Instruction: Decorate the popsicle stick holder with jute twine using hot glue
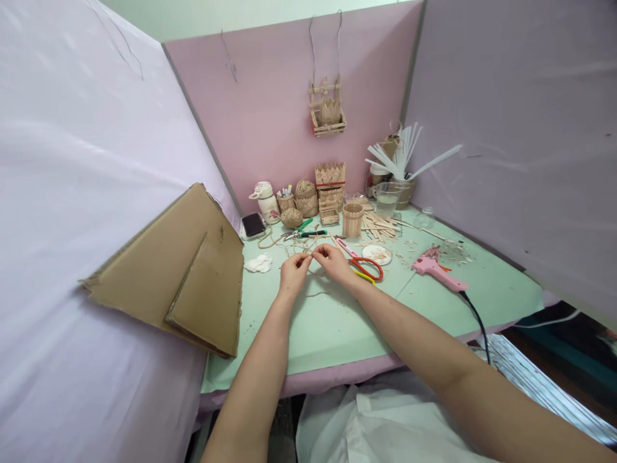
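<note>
My left hand (295, 270) and my right hand (331, 260) meet above the middle of the table, fingertips pinched close together. Between them they grip a thin strand of jute twine, mostly hidden by the fingers. A loose length of twine (317, 294) trails on the tabletop just below the hands. Beside my right hand lie scissors with red and yellow handles (369, 269) and a pink cutter (345, 247). Beyond the hands are green-and-black pliers (312, 234) and a ball of twine (292, 218).
A pink glue gun (439, 271) with a black cord lies at right. A round stick cup (353, 220), loose wooden sticks (378, 226) and a white dish (376, 254) stand behind. Cardboard (193, 270) leans at left, near white tissue (259, 263). A stick basket (328, 119) hangs on the back wall.
</note>
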Available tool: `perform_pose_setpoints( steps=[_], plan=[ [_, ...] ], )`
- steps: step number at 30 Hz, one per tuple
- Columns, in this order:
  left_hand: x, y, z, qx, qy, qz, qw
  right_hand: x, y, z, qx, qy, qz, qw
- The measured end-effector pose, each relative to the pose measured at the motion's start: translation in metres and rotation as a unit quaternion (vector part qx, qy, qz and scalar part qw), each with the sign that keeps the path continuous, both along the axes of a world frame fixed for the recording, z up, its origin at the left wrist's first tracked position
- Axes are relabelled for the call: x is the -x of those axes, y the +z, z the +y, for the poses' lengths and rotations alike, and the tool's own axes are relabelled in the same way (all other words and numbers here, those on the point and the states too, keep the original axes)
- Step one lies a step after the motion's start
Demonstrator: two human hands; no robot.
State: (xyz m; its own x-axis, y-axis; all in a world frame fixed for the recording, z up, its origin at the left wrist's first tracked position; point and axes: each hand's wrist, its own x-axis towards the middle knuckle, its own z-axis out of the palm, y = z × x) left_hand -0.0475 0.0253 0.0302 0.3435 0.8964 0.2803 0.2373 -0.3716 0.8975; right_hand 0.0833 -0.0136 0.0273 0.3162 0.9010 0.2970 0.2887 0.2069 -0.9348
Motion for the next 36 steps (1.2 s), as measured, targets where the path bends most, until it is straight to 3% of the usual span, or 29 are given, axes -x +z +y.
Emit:
perform_pose_setpoints(
  steps=[17,27,36],
  plan=[
    [0.0002,0.0026,-0.0024,0.016,0.013,-0.033,0.999,0.0,-0.0003,-0.0014,-0.007,-0.009,-0.046,0.999],
    [-0.0007,0.003,-0.0028,-0.02,-0.003,0.001,1.0,-0.001,0.0005,0.0001,0.027,0.02,0.012,0.999],
    [0.0,0.0018,-0.0004,0.013,0.007,-0.012,1.0,-0.0015,0.0037,-0.0021,0.051,0.061,0.058,0.995]
  ],
)
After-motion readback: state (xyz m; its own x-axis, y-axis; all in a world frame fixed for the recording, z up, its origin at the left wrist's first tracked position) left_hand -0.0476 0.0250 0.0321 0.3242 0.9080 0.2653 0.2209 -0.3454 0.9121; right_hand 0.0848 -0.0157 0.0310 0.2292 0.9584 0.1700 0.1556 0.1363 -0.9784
